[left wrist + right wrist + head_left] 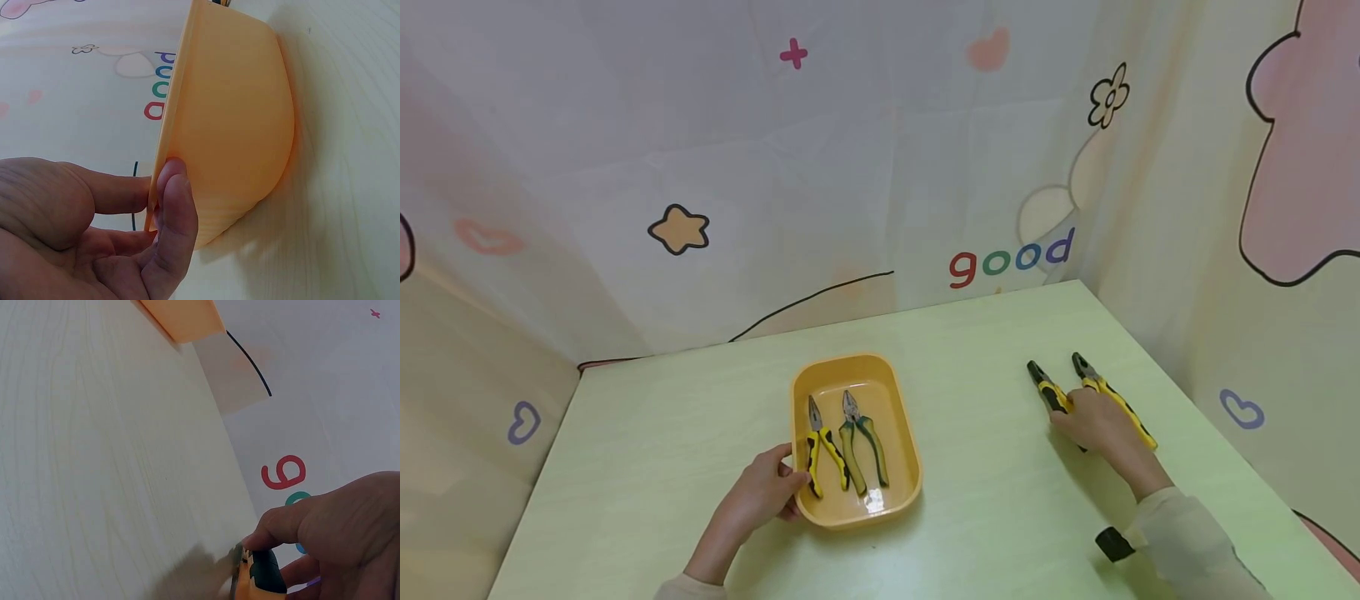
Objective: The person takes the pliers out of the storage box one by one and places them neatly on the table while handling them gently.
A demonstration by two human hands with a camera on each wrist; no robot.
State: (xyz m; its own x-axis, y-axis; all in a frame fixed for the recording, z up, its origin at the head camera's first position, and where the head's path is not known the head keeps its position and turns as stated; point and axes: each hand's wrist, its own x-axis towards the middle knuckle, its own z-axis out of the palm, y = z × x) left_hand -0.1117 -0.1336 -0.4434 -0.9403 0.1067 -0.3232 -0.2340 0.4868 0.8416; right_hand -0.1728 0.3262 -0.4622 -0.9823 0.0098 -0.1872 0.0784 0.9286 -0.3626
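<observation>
Four pairs of pliers are counted. Two are contained in the orange tray (pixel 886 410), jaws toward twelve o'clock: the yellow-and-black pliers (pixel 816 417) at its nine o'clock side, the green-handled pliers (pixel 848 446) beside them. Two more are found near three o'clock from the tray, over the table (pixel 970 467). The tray's rim is clamped at eight o'clock between thumb and fingers of the left hand (pixel 766 489). The inner pliers (pixel 1051 394) are pinched between thumb and fingers of the right hand (pixel 1101 423); the outer pliers (pixel 1102 387) are noted just beside.

The step in hand is judged to be the taking-up of the inner pliers — a firm grip and a lift clear of the neighbouring pair seem called for.

Much of the gripped handles is covered by the right hand; whether any gap exists beneath cannot be determined. In the right wrist view those pliers are cut off — likewise the tray. A black object (pixel 1115 543) by the right cuff (pixel 1161 512) could not be identified.
</observation>
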